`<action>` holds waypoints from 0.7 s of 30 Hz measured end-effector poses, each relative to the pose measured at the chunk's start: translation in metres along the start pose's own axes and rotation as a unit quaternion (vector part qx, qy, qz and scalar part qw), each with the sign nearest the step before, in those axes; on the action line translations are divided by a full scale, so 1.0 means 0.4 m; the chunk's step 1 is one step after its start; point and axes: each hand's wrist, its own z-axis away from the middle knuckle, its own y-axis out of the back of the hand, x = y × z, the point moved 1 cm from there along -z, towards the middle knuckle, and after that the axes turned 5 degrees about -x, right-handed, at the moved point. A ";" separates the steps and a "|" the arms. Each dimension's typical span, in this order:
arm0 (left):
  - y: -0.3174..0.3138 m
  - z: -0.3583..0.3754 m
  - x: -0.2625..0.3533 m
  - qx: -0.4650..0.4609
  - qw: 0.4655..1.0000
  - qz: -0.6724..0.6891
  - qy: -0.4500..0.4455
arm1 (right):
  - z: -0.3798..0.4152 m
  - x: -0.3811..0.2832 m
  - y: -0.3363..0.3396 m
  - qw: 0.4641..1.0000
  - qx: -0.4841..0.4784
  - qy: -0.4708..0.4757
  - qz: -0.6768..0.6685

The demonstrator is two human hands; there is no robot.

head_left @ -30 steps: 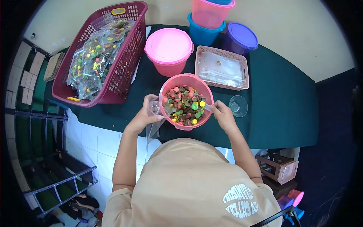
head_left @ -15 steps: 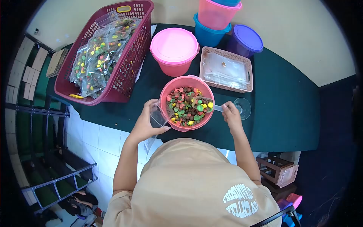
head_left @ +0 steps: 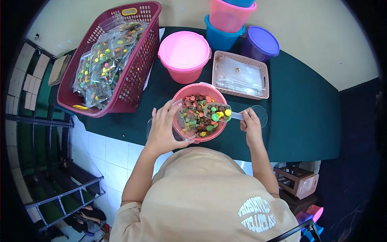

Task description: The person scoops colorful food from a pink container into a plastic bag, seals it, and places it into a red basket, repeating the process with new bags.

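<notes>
A round pink tub point(head_left: 219, 95) full of small brown, green, red and yellow disc-shaped sweets point(head_left: 197, 105) stands in front of me. Over its left side, my left hand point(head_left: 163, 128) grips a clear plastic bag point(head_left: 184, 121) with thumb and fingers spread around its mouth. My right hand point(head_left: 251, 124) is closed on the handle of a clear scoop point(head_left: 237, 115). Heaped sweets fill the scoop's bowl, which is above the tub near the bag's mouth. A clear round dish point(head_left: 263, 114) lies just behind my right hand, partly covered by it.
A maroon laundry basket point(head_left: 128, 86) at the left holds several filled bags. Behind the tub stands a lidded pink container point(head_left: 184, 50). A woven tray point(head_left: 264, 86) with clear bags sits right of it. Blue point(head_left: 223, 38) and purple point(head_left: 263, 42) containers stand at the back.
My left hand has moved right and raised the bag over the tub. The loaded scoop stays above the sweets, while my right hand has shifted slightly right.
</notes>
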 end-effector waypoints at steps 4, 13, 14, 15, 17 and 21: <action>-0.010 -0.012 0.002 -0.031 0.999 -0.027 0.006 | 0.018 -0.074 -0.037 0.999 -0.030 0.034 -0.013; -0.008 -0.024 0.031 -0.047 0.998 0.025 -0.029 | 0.026 -0.112 -0.111 0.991 -0.056 0.054 0.109; -0.010 -0.024 0.033 -0.046 0.998 0.025 -0.027 | 0.027 -0.118 -0.114 0.974 -0.028 0.087 0.205; -0.012 -0.024 0.034 -0.043 0.998 0.032 -0.026 | 0.026 -0.121 -0.115 0.974 -0.030 0.087 0.206; -0.011 -0.022 0.035 -0.040 0.998 0.037 -0.025 | 0.023 -0.126 -0.116 0.974 -0.037 0.069 0.212; -0.003 -0.021 0.042 -0.040 0.998 0.031 -0.034 | 0.032 -0.156 -0.134 0.974 -0.051 0.074 0.210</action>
